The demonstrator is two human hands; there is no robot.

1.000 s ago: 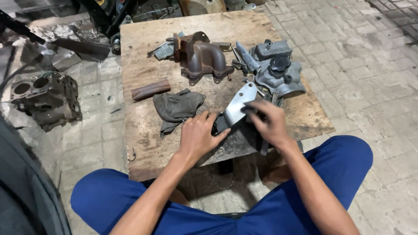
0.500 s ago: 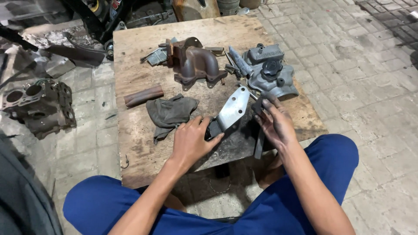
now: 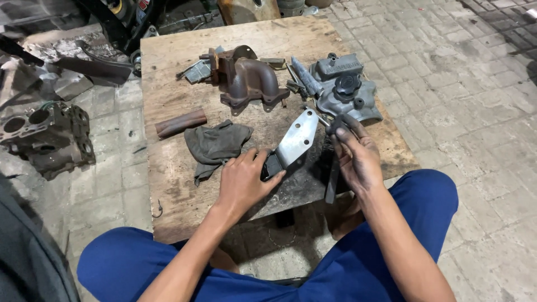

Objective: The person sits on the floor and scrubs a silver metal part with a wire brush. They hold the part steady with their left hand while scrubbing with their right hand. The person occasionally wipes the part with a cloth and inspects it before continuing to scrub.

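a grey rag lies just beside the left hand, which presses on a metal bracket; the right hand pinches a small dark piece.

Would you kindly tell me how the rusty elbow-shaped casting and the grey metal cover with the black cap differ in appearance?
The rusty elbow casting is brown and corroded; the grey cover is pale, clean-looking metal. The casting is a curved pipe shape with a flange at its base, while the cover is broader and lumpier, with a black round cap on top. The casting sits near the board's middle; the cover sits towards its right edge. Both rest on the wooden board, beyond both hands.
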